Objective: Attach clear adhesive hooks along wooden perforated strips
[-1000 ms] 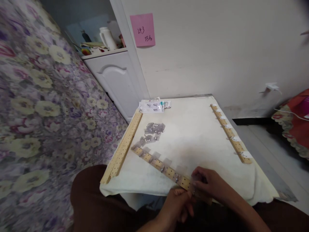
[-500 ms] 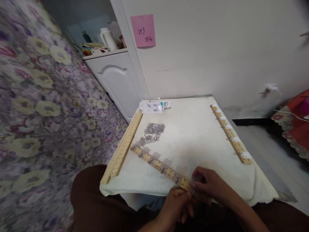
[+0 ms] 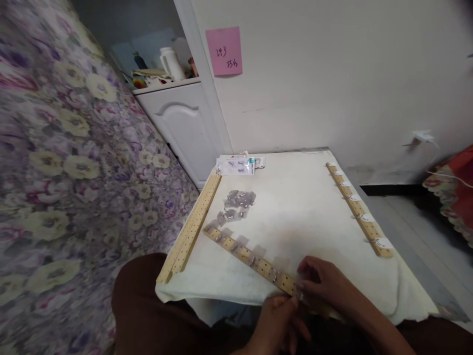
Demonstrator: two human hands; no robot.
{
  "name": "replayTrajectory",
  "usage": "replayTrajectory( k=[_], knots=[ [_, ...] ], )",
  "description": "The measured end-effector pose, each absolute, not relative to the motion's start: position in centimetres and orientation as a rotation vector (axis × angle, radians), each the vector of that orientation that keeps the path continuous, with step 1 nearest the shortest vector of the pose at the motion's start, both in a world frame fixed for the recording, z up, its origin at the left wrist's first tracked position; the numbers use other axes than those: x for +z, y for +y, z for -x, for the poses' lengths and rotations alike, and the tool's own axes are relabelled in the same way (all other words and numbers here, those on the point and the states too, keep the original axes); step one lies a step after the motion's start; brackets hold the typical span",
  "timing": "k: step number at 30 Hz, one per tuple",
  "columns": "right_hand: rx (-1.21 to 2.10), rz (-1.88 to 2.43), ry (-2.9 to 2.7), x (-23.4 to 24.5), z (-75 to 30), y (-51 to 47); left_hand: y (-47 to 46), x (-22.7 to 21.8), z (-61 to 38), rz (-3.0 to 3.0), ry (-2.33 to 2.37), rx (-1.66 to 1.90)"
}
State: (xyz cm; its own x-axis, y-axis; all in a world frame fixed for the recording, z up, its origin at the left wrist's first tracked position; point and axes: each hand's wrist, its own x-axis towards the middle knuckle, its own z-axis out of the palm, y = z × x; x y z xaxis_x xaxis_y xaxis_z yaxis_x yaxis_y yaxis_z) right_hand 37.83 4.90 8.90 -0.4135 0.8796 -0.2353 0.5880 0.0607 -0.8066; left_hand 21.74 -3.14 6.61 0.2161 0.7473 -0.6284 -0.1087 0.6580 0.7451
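Observation:
A narrow wooden strip with rows of holes (image 3: 264, 266) lies slantwise across the near part of the table, its close end at the front edge. Small silvery metal pieces with clear plastic packets (image 3: 242, 240) sit along it. My left hand (image 3: 279, 320) is closed at the strip's near end, thumb and finger pinching its edge from below. Just above it, my right hand (image 3: 321, 281) is bent over the same end with its fingertips pinched. Between the hands a small silvery piece (image 3: 301, 296) shows, partly hidden by the fingers.
Loose clear packets with metal pieces (image 3: 236, 202) lie beyond the strip. Further back are flat packages (image 3: 236, 165). Along the left edge run bare perforated wooden strips (image 3: 194, 224). On the right lies another strip with white tags (image 3: 356, 209). A floral curtain (image 3: 74, 197) hangs at left.
The view has shifted slightly, so everything appears a little lower and further right. Both hands stay at the strip's near end, with only slight finger movement.

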Motion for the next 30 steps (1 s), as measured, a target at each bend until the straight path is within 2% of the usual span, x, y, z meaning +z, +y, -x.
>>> replayTrajectory(
  k=[19, 30],
  knots=[
    [1.437, 1.441, -1.958, 7.8, -38.2, 6.4, -2.0, 7.4, -22.3, -0.632, 1.194, 0.684],
    [1.410, 1.402, -1.936, 8.0, -38.1, 6.0, -2.0, 7.6, -22.2, -0.724, 1.198, 0.696]
  ],
)
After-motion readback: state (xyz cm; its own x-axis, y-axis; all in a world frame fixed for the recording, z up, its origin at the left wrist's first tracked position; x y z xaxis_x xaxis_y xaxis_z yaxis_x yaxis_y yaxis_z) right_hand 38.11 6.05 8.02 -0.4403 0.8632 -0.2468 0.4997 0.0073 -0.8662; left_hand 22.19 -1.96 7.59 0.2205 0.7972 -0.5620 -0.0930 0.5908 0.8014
